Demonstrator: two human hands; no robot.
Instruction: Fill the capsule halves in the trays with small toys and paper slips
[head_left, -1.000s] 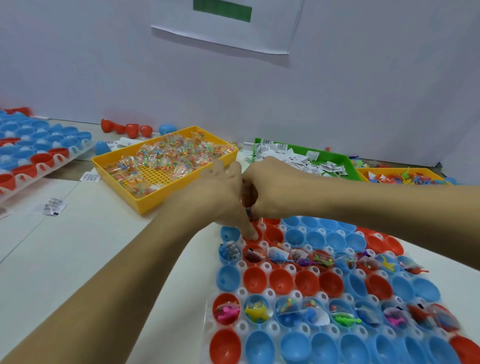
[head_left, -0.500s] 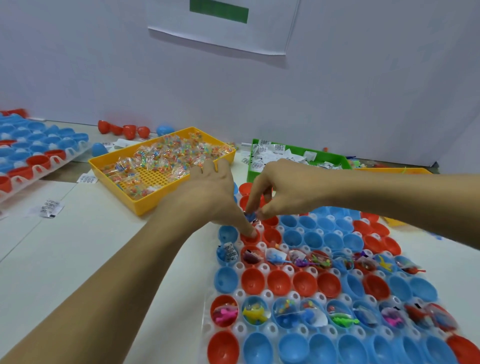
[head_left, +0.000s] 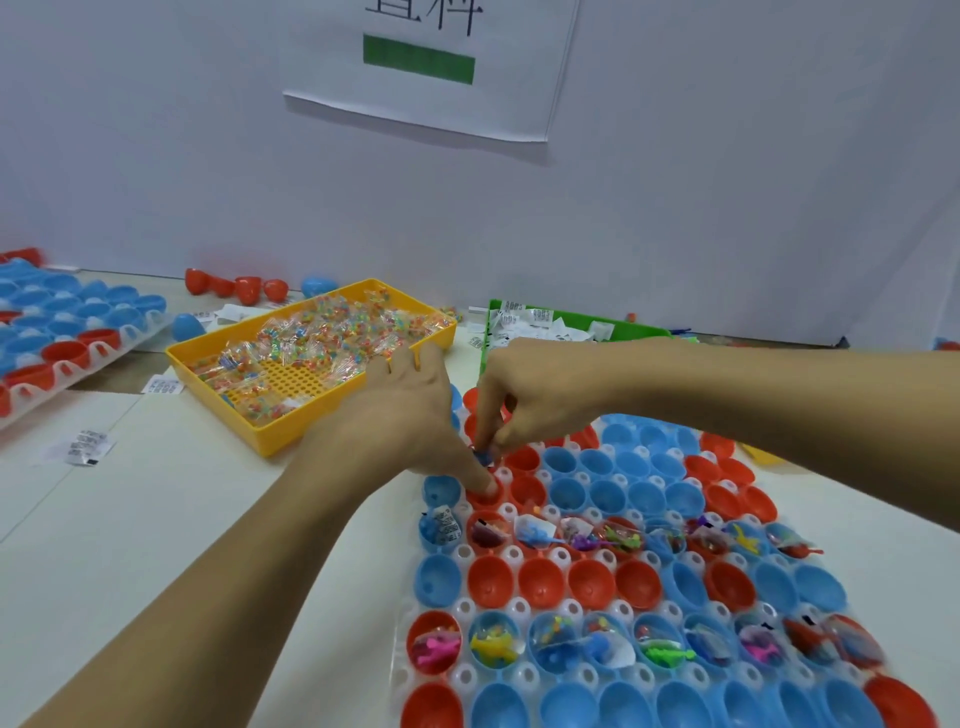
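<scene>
Head view. The left hand is reaching over the clear capsule tray on the white worktop, its thumb pressing into a red capsule half in the tray's left column, the other fingers lying extended, the grip released. The right hand is pinching a small blue toy just above that half, grip grasping it. Behind are sitting a yellow tray of bagged toys and a green tray of paper slips.
</scene>
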